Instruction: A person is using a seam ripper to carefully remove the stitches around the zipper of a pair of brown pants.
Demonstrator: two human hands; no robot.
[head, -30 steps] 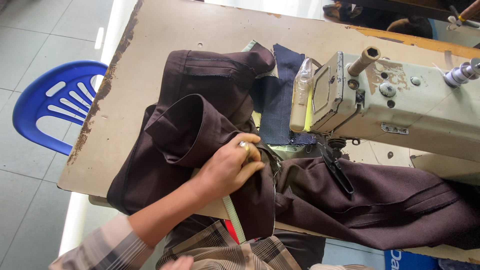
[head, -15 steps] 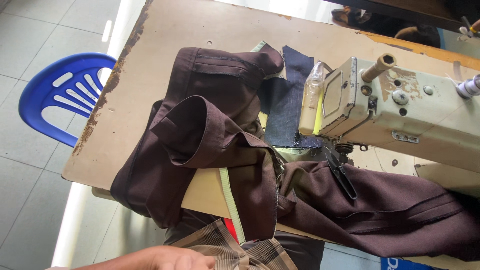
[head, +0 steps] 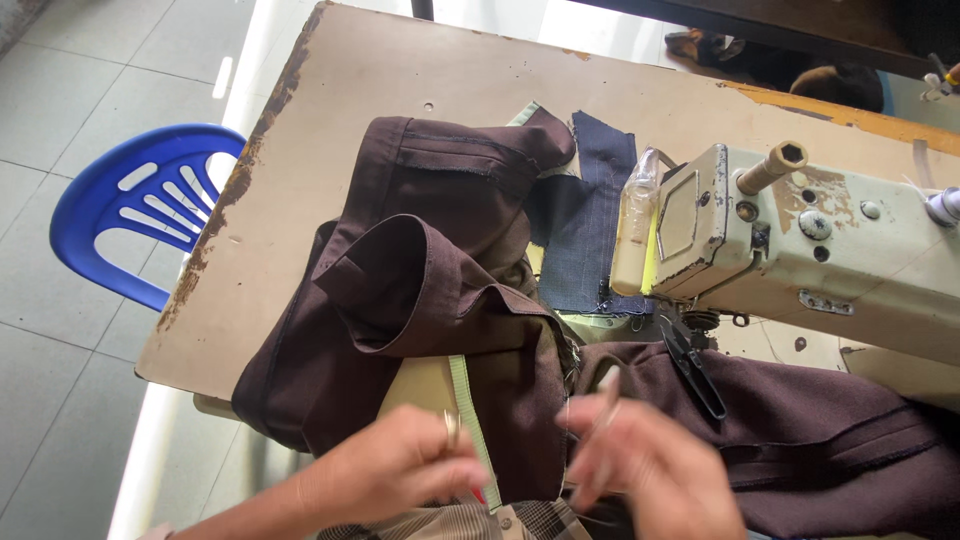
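Observation:
A dark brown garment [head: 430,300] lies bunched on the sewing table, running under the cream sewing machine [head: 800,250] and off to the right. My left hand [head: 395,475] is at the bottom edge with its fingers curled, right beside a green tape strip [head: 468,410] that hangs over the cloth. My right hand [head: 655,470], blurred, is just to the right over the brown cloth, and a thin pale tool [head: 605,400] sticks up from its fingers. Neither hand is at the needle area.
A navy cloth piece [head: 590,230] lies behind the machine head. Black snips [head: 695,365] rest on the brown cloth below the machine. The worn wooden tabletop [head: 400,80] has a chipped left edge. A blue plastic chair [head: 130,210] stands on the tiled floor at the left.
My left hand left the cloth by the needle and dropped to the bottom edge. Now both hands are raised together in front of me, the right one holding a thin tool.

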